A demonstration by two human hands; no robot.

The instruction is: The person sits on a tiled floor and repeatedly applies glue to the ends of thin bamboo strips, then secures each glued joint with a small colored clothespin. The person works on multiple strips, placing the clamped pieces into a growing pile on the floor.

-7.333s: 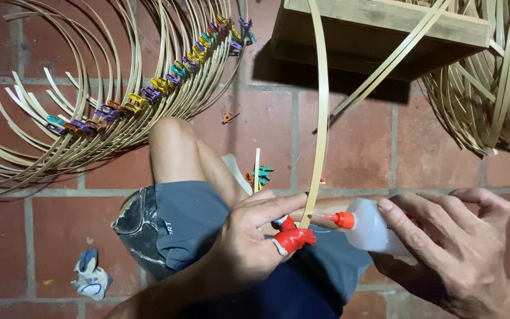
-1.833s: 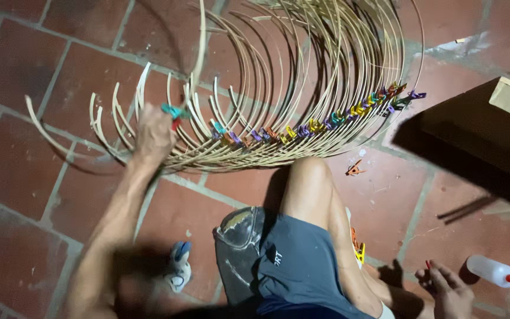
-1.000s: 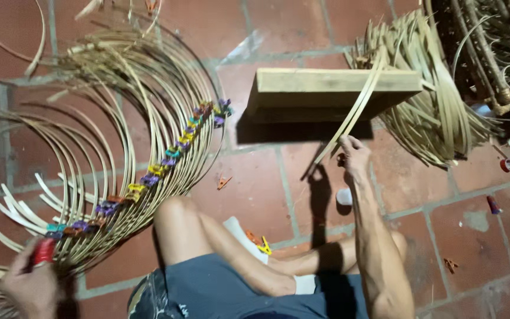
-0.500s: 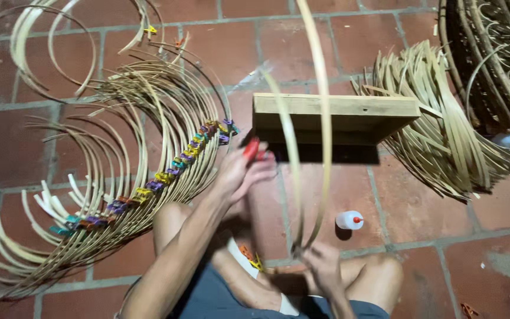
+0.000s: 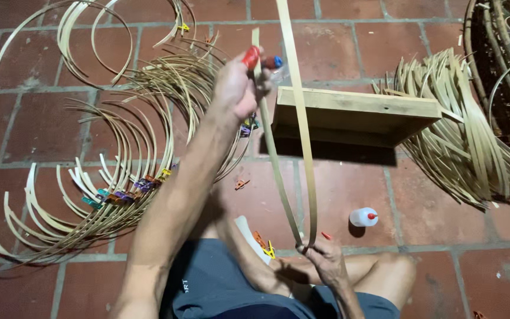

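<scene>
My left hand (image 5: pixel 238 85) is raised over the floor and grips a red clip (image 5: pixel 250 57) against the upper part of a long bent bamboo strip (image 5: pixel 298 118). My right hand (image 5: pixel 321 259) pinches the lower ends of that strip together just above my lap. The strip forms a tall narrow loop that runs up out of the top of the view. A small white glue bottle with a red cap (image 5: pixel 363 217) lies on the tiles to the right of my right hand.
A fan of bent strips joined by coloured clips (image 5: pixel 119 189) lies on the left. A wooden box (image 5: pixel 355 115) stands ahead, a heap of loose strips (image 5: pixel 464 130) to its right, and woven baskets (image 5: pixel 503 53) at the far right. Loose clips (image 5: pixel 264 243) lie by my knee.
My left hand has risen higher along the strip with the red clip. My right hand stays at the strip's lower ends. The view has shifted slightly.
</scene>
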